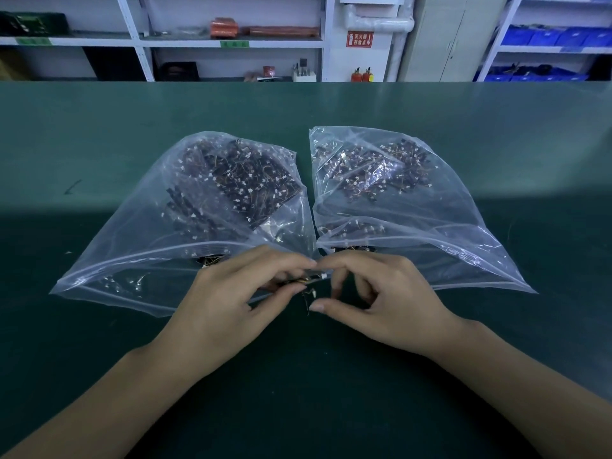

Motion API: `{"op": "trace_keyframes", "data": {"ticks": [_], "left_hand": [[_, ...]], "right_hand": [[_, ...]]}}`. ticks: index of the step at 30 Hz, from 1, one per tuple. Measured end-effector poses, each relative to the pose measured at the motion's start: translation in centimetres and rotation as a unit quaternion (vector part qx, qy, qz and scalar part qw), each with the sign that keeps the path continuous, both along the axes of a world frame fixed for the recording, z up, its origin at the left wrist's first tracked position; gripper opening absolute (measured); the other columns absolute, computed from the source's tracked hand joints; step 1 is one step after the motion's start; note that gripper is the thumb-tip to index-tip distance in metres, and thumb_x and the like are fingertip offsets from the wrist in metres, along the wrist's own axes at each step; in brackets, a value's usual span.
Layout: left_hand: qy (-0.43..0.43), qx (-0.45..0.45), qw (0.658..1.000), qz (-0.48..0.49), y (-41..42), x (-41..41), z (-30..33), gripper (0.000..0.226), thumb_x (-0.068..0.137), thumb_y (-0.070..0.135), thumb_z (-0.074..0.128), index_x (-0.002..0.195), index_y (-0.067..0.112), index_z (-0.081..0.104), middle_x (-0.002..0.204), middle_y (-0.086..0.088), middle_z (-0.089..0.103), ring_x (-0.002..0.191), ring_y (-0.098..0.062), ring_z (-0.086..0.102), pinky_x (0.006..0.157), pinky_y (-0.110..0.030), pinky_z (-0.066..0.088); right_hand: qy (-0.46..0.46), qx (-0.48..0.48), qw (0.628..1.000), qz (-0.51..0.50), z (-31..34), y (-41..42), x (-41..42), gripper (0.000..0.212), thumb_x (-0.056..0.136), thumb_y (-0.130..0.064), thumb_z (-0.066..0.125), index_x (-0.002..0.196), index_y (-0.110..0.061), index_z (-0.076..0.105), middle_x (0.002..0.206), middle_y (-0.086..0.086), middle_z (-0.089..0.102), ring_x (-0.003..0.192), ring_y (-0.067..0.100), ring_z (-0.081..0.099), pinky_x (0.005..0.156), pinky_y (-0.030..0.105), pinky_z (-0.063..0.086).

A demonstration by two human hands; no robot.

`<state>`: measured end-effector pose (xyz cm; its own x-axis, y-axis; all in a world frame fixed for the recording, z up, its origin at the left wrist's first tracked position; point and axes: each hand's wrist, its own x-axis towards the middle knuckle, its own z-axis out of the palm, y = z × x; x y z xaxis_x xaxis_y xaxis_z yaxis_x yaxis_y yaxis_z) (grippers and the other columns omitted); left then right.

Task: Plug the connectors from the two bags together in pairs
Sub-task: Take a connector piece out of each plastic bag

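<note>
Two clear plastic bags lie side by side on the green table, mouths toward me. The left bag (139, 246) and the right bag (440, 226) each hold several small wired connectors with white plugs. My left hand (231, 299) pinches a wired connector (299, 280) between thumb and fingers, just in front of the bags' mouths. My right hand (374, 303) meets it fingertip to fingertip and pinches a small white plug (324, 276) at the connector's end. Another white plug (312, 293) on thin wires hangs just below the fingers.
The green table (331, 376) stretches wide around the bags, with a dark scratch mark (72, 187) at the left. Behind the far edge stand white shelves (231, 41) with boxes and blue bins (556, 38).
</note>
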<state>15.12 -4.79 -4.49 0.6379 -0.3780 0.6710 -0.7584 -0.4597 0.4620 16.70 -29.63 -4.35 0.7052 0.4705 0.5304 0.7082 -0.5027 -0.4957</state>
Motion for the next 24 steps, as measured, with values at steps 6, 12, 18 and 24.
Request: {"op": "trace_keyframes", "data": {"ticks": [6, 12, 18, 24], "left_hand": [[-0.016, 0.004, 1.000, -0.002, 0.12, -0.14, 0.13, 0.019, 0.096, 0.022, 0.079, 0.115, 0.018, 0.076, 0.103, 0.010, 0.075, 0.094, -0.003, 0.074, 0.082, -0.023, 0.063], [-0.036, 0.009, 0.999, 0.027, 0.20, -0.13, 0.13, 0.018, 0.097, 0.025, 0.078, 0.114, 0.019, 0.076, 0.101, 0.014, 0.072, 0.089, 0.002, 0.070, 0.080, -0.012, 0.056], [-0.026, 0.011, 0.999, 0.038, 0.28, -0.31, 0.41, 0.007, 0.098, 0.019, 0.078, 0.103, 0.015, 0.081, 0.096, 0.013, 0.071, 0.082, -0.004, 0.070, 0.072, -0.018, 0.056], [-0.027, 0.010, 0.999, 0.031, 0.18, -0.60, 0.52, 0.007, 0.098, 0.016, 0.078, 0.102, 0.012, 0.082, 0.095, 0.009, 0.070, 0.078, -0.007, 0.068, 0.065, -0.024, 0.056]], "right_hand": [[-0.033, 0.004, 0.999, 0.007, -0.01, -0.01, 0.13, 0.017, 0.098, -0.035, 0.075, 0.102, -0.020, 0.080, 0.085, -0.022, 0.058, 0.063, -0.008, 0.048, 0.063, 0.008, 0.031], [-0.059, 0.048, 0.997, 0.011, -0.12, -0.15, 0.35, 0.011, 0.099, -0.022, 0.075, 0.099, -0.013, 0.081, 0.088, -0.029, 0.056, 0.061, -0.006, 0.046, 0.065, 0.006, 0.032], [-0.064, 0.089, 0.994, 0.011, -0.14, -0.30, 0.28, 0.007, 0.098, -0.021, 0.075, 0.102, -0.016, 0.078, 0.083, -0.034, 0.054, 0.052, 0.007, 0.041, 0.058, 0.010, 0.033], [-0.056, 0.082, 0.995, 0.026, -0.17, -0.23, 0.25, 0.010, 0.098, -0.023, 0.077, 0.106, -0.018, 0.079, 0.092, -0.024, 0.063, 0.051, 0.008, 0.041, 0.057, 0.011, 0.035]]}}
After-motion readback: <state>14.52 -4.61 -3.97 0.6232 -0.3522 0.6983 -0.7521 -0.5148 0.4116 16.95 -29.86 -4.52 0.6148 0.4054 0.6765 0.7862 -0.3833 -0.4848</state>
